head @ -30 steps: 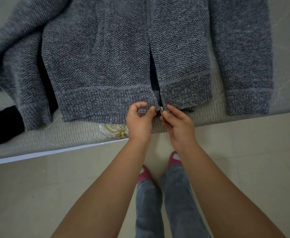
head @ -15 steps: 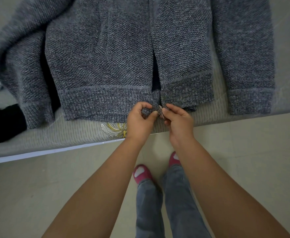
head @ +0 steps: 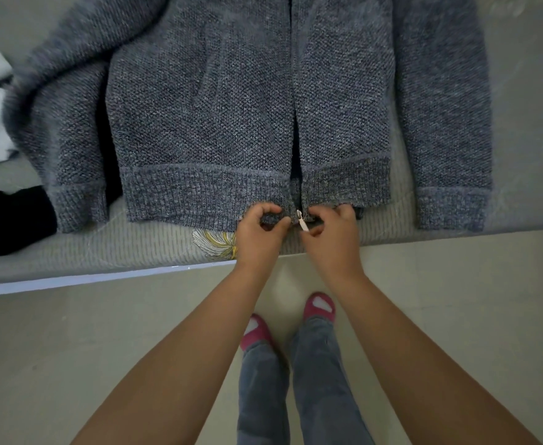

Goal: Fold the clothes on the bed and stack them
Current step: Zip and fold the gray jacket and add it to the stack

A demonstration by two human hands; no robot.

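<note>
At the bed's [head: 135, 252] near edge, the grey cardigan [head: 231, 107] lies flat; left hand [head: 258, 232] pinches its hem, right hand [head: 331, 239] apparently holds the zipper pull [head: 302, 224]. Keeping both hems level should seat the zip.

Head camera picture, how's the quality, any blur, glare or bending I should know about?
Head view: soft, even light with no hard shadows; a faint glare streak along the bed edge; wide-angle bending curves that edge; the gray knit cardigan looks slightly soft toward the top, while the left hand and right hand at the zipper pull are fairly sharp.
</note>
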